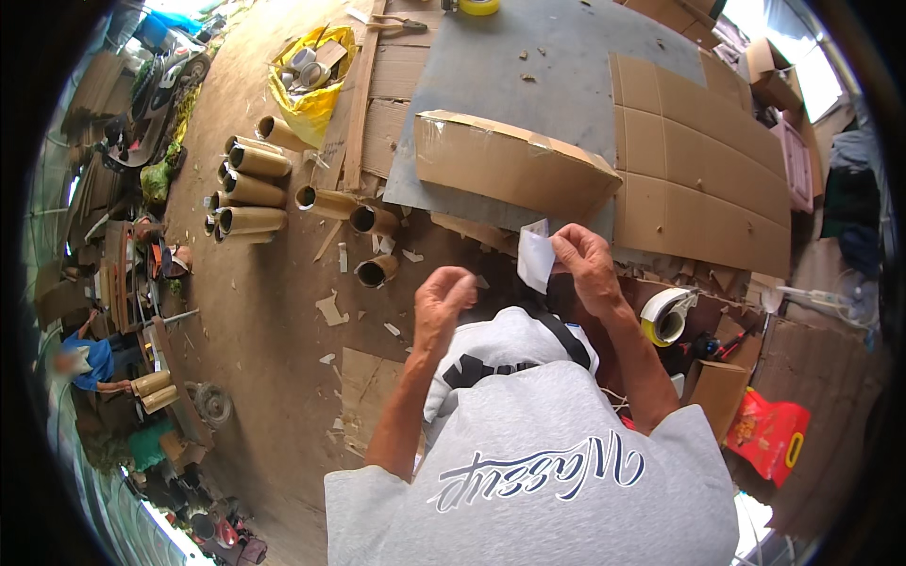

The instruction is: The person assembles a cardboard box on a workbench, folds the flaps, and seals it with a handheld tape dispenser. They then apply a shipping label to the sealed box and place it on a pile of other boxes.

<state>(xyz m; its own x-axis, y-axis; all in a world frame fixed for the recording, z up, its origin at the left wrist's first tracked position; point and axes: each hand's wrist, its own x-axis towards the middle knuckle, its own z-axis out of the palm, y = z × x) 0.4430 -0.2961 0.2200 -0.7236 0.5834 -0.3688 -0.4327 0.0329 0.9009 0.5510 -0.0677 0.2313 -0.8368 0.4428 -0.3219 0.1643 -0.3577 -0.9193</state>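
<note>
Between the thumb and fingers of my right hand (589,265) is a small white paper slip (536,256), possibly a label, held upright in front of my chest. My left hand (442,304) is raised to the left of the slip, apart from it. Its fingers are curled towards the thumb and slightly blurred, and whether anything thin is between them is not clear. Just beyond both hands, a long closed cardboard box (513,159) with clear tape along its edge lies on the grey tabletop (495,85).
Brown cardboard tubes (255,187) stand and lie on the dirt floor, left. Flattened cardboard (697,156) covers the table's right. A tape dispenser (667,316) is near my right elbow. Pliers (400,25) and a yellow bag (315,99) lie farther off. Another person (99,361) handles tubes, far left.
</note>
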